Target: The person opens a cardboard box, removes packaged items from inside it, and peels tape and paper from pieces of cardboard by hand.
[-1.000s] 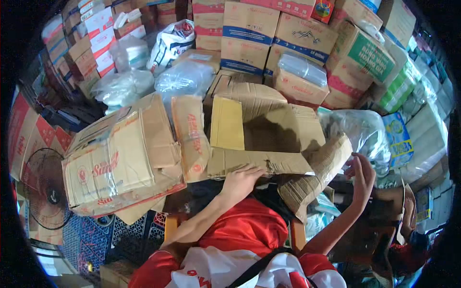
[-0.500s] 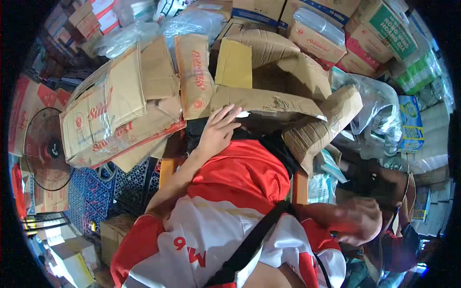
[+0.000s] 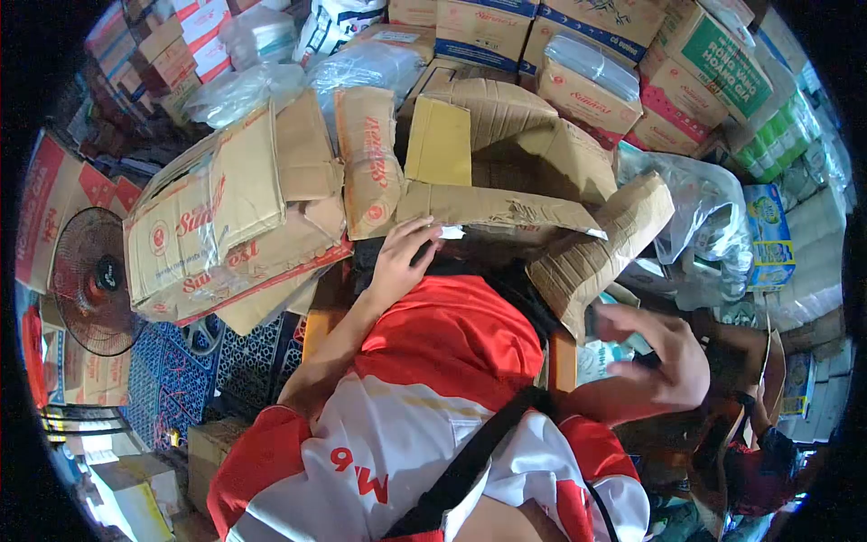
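Note:
My left hand (image 3: 404,257) is at the near side of a large open cardboard box (image 3: 506,206), its fingers stretched and parted against the lower edge of the front flap. A small white scrap (image 3: 451,232) shows right by the fingertips; whether they touch it I cannot tell. To the right, my right hand (image 3: 666,354) is raised, slightly blurred, with fingers apart and nothing seen in them. It is just right of the box's bent side flap (image 3: 601,257). The inside of the box is partly in shadow.
Left of the box lie a crumpled carton (image 3: 203,212) and a narrow folded carton (image 3: 368,163). A round fan (image 3: 95,280) stands far left. Plastic-wrapped goods (image 3: 691,212) and a blue-yellow pack (image 3: 768,237) are at right. Stacked cartons (image 3: 483,32) line the back. Another person (image 3: 763,461) is at lower right.
My right hand has swung up and forward, from beside my right shoulder toward the side flap. My left hand stays at the flap edge. The whole view has shifted slightly.

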Demonstrator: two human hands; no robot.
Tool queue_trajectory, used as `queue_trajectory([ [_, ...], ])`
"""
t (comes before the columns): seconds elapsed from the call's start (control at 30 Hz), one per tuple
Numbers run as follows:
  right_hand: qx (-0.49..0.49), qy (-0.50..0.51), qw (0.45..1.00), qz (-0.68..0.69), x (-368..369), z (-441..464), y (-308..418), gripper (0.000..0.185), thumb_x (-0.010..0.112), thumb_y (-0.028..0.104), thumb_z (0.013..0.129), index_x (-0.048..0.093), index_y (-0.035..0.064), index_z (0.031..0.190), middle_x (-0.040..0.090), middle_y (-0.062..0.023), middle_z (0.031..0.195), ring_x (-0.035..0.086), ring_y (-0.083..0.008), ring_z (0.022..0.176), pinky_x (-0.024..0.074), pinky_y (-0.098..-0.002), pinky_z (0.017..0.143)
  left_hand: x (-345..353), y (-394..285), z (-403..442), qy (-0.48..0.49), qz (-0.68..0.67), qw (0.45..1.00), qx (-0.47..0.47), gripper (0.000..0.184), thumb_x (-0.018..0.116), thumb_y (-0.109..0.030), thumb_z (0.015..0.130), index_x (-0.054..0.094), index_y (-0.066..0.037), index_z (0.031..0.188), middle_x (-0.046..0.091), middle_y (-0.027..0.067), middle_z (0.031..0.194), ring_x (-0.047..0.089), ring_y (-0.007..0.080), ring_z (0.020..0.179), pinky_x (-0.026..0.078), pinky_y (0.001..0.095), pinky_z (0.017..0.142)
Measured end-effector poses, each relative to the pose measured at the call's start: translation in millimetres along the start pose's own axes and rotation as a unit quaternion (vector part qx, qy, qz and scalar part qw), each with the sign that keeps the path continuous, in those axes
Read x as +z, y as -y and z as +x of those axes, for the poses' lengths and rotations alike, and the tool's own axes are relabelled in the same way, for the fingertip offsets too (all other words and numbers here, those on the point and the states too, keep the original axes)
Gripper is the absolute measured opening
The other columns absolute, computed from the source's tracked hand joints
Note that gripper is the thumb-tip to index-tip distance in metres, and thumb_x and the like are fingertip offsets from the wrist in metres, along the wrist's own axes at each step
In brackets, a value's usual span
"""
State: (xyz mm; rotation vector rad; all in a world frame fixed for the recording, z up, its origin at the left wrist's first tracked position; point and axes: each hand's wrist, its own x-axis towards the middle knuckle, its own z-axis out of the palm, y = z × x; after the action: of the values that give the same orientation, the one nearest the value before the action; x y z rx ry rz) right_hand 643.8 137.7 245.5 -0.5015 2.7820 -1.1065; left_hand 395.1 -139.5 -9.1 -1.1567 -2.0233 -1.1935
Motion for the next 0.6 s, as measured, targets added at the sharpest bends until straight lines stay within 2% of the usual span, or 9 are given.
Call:
queue_trajectory([
  [0.1,0.036,0.015,0.999,0.024,-5,32,-13,0.053,0.073,0.017,0.089,0.053,0.0034,0.137,0.071,-0.0132,0.106,0.071,-0.0226,0.09,0.0552,-0.0334,0.077,0,-1,-1,0.029,0.02,0.999,-0.003,0.032,0.075,-0.005,0.082,0.069,-0.009,0.113,0.065,0.0117,0.12,0.06,0.0297,0.116,0.048,0.0414,0.098],
  [0.17,0.098,0.051,0.993,0.031,-1,68,-34,0.046,0.07,0.024,0.092,0.056,0.0084,0.133,0.071,-0.0146,0.1,0.072,-0.0264,0.085,0.0549,-0.0344,0.075,0,-3,3,0.053,0.044,0.998,-0.002,0.035,0.075,-0.005,0.081,0.068,-0.009,0.115,0.064,0.0119,0.121,0.058,0.0295,0.119,0.047,0.0417,0.1],
  [0.23,0.126,0.018,0.992,-0.018,29,107,-61,0.043,0.067,0.028,0.092,0.057,0.0115,0.13,0.07,-0.0175,0.097,0.07,-0.0328,0.082,0.0551,-0.0397,0.074,-2,-6,4,0.051,0.023,0.998,-0.004,0.039,0.074,-0.004,0.08,0.066,-0.009,0.118,0.063,0.0126,0.123,0.057,0.0309,0.12,0.047,0.0412,0.1],
  [0.3,0.002,-0.069,0.976,-0.206,83,148,-120,0.043,0.071,0.019,0.087,0.06,0.0133,0.128,0.069,-0.0122,0.095,0.069,-0.0309,0.081,0.0555,-0.0382,0.073,-5,-5,3,0.03,-0.006,0.999,-0.012,0.043,0.073,-0.003,0.08,0.063,-0.007,0.121,0.061,0.014,0.125,0.056,0.0325,0.122,0.046,0.041,0.102],
  [0.37,-0.052,-0.158,0.966,-0.2,120,176,-110,0.043,0.073,0.023,0.084,0.061,0.0123,0.124,0.065,-0.0125,0.102,0.067,-0.0366,0.086,0.0553,-0.044,0.075,-1,1,-5,-0.013,-0.05,0.998,-0.029,0.045,0.071,-0.002,0.08,0.06,-0.005,0.124,0.06,0.0161,0.127,0.054,0.0341,0.123,0.044,0.0413,0.104],
  [0.4,-0.062,-0.193,0.956,-0.214,135,188,-111,0.037,0.071,0.022,0.085,0.063,0.0121,0.12,0.063,-0.0116,0.101,0.067,-0.0357,0.084,0.0554,-0.0445,0.072,-7,-2,0,-0.006,0.009,1.0,0.0,0.047,0.068,0.0,0.081,0.055,-0.002,0.126,0.057,0.0186,0.13,0.051,0.0364,0.126,0.04,0.044,0.107],
  [0.47,-0.077,-0.265,0.929,-0.247,154,207,-127,0.025,0.067,0.021,0.087,0.067,0.0118,0.111,0.06,-0.0099,0.098,0.068,-0.0339,0.08,0.0557,-0.0454,0.066,-7,2,2,-0.058,0.011,0.998,-0.001,0.048,0.068,0.0,0.082,0.053,-0.001,0.128,0.055,0.0196,0.133,0.05,0.0366,0.128,0.038,0.0457,0.109],
  [0.57,-0.078,-0.379,0.892,-0.234,170,219,-165,0.022,0.066,0.018,0.088,0.068,0.0129,0.109,0.056,-0.0071,0.096,0.068,-0.029,0.079,0.0561,-0.0432,0.063,-4,10,0,-0.08,0.018,0.997,-0.013,0.049,0.068,-0.001,0.084,0.051,-0.001,0.129,0.053,0.0192,0.137,0.049,0.0374,0.13,0.034,0.0487,0.112],
  [0.6,-0.094,-0.408,0.875,-0.245,168,219,-165,0.018,0.068,0.014,0.087,0.072,0.0113,0.104,0.06,-0.0064,0.097,0.068,-0.0271,0.078,0.0561,-0.0411,0.064,-3,9,0,-0.076,0.013,0.997,-0.019,0.049,0.069,0.0,0.084,0.051,-0.001,0.129,0.053,0.0187,0.137,0.048,0.0367,0.131,0.032,0.0498,0.113],
])
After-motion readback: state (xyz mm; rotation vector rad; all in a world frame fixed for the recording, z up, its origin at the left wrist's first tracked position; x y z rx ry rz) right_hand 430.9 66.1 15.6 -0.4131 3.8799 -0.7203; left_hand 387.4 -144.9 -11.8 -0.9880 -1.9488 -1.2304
